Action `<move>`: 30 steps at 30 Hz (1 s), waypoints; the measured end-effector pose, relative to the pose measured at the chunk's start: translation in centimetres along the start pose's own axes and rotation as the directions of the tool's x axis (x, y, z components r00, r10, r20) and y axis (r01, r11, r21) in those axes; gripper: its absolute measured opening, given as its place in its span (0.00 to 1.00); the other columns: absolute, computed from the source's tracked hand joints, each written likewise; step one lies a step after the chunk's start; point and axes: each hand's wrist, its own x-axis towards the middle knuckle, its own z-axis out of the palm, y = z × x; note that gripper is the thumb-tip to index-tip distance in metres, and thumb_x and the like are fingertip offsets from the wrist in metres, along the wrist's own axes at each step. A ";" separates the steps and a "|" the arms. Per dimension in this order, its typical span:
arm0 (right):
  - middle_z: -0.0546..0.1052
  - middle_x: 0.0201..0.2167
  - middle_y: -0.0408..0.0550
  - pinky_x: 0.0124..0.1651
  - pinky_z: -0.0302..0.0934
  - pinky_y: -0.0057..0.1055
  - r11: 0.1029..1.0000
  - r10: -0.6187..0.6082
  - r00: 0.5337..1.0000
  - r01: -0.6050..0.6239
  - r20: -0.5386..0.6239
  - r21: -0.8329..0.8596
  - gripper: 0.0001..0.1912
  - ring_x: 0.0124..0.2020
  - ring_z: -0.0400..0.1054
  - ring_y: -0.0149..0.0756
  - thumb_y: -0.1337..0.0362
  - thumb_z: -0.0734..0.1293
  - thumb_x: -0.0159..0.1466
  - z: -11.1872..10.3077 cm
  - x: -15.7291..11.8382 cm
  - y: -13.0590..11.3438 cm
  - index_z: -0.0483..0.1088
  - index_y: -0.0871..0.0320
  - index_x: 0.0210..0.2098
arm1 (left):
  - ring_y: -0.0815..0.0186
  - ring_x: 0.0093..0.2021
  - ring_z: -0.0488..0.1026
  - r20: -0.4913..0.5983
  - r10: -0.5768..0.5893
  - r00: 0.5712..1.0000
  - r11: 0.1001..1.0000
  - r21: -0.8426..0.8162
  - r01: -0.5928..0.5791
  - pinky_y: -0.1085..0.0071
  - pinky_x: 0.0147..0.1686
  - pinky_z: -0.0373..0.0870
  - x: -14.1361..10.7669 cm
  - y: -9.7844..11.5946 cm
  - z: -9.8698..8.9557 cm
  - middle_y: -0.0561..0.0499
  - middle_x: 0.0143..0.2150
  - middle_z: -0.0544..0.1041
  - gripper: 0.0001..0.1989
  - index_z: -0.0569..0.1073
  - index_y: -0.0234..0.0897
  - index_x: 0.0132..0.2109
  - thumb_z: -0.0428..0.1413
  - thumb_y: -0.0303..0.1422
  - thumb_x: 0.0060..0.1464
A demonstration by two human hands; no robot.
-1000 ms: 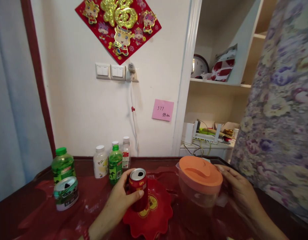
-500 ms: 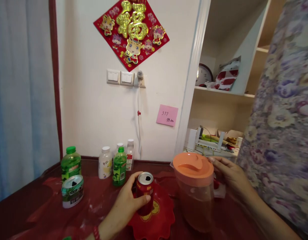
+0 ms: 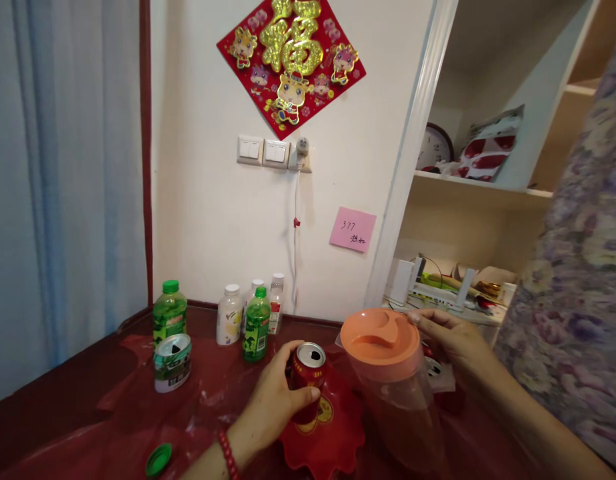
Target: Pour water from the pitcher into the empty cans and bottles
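My left hand is wrapped round an opened red drink can, held upright over a red scalloped plate with a gold design. My right hand grips a clear plastic pitcher at its back right side, where the handle is mostly hidden. Brownish liquid fills part of the pitcher. Its orange lid is on. The pitcher leans left, its top near the can but apart from it.
An opened green-and-white can and a green bottle stand at the left. Several bottles, including a green one and a white one, stand near the wall. A green cap lies in front.
The pitcher has tipped further left in my right hand, its lid tilting toward the can. The camera view has shifted left, bringing the green cap into fuller view.
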 end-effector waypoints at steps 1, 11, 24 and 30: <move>0.69 0.15 0.38 0.18 0.51 0.22 1.000 -0.001 1.000 0.001 0.010 -0.009 0.20 0.15 0.56 0.23 0.49 0.79 0.48 0.1 0.0 -0.1 0.76 0.58 0.27 | 0.51 0.55 0.71 0.000 -0.002 1.000 1.000 0.008 0.002 0.58 0.58 0.64 0.0 0.0 0.1 0.43 0.55 0.75 0.33 0.67 0.39 0.56 0.63 0.27 0.39; 0.73 0.19 0.41 0.18 0.53 0.23 0.998 0.002 0.989 0.008 0.146 -0.067 0.21 0.16 0.61 0.26 0.48 0.78 0.51 0.1 0.9 -0.2 0.75 0.59 0.30 | 0.51 0.56 0.71 0.005 -0.007 1.000 1.000 -0.004 0.007 0.59 0.58 0.63 -0.5 -0.4 0.8 0.45 0.55 0.76 0.32 0.70 0.40 0.54 0.62 0.25 0.37; 0.70 0.15 0.39 0.16 0.46 0.22 0.987 0.016 0.983 0.013 0.180 -0.158 0.21 0.12 0.54 0.23 0.47 0.76 0.53 0.7 1.1 -0.9 0.75 0.59 0.29 | 0.51 0.57 0.70 0.024 -0.015 1.000 1.000 0.016 0.015 0.59 0.58 0.63 -0.6 -0.5 1.0 0.44 0.56 0.76 0.34 0.69 0.39 0.55 0.62 0.25 0.37; 0.68 0.13 0.38 0.15 0.44 0.22 0.983 0.011 0.984 0.022 0.180 -0.182 0.21 0.11 0.52 0.23 0.46 0.76 0.51 1.3 1.0 -1.4 0.74 0.58 0.27 | 0.50 0.55 0.71 0.019 -0.020 1.000 1.000 0.019 0.020 0.58 0.57 0.63 -0.7 -0.4 1.1 0.44 0.54 0.76 0.34 0.69 0.39 0.55 0.63 0.26 0.36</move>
